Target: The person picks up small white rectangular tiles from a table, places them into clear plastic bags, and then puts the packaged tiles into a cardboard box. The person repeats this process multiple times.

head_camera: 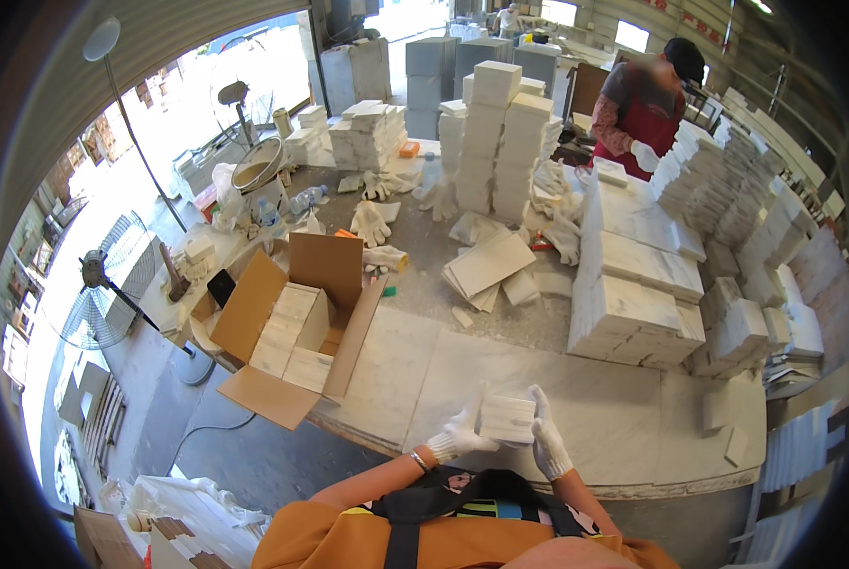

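Between my two gloved hands is a small stack of white marble tiles, above the near edge of the stone-topped table. My left hand grips the stack's left side. On its right side my right hand presses with the fingers pointing away from me. Both hands wear white knit gloves. Left of them an open cardboard box stands at the table's edge with its flaps spread. Blocks of stacked marble tiles fill much of it, with a gap at its right side.
Loose marble slabs lie in a fanned pile mid-table. Tall tile stacks rise behind, and wide marble stacks line the right. Spare gloves and water bottles are scattered. A co-worker stands across; a fan is left.
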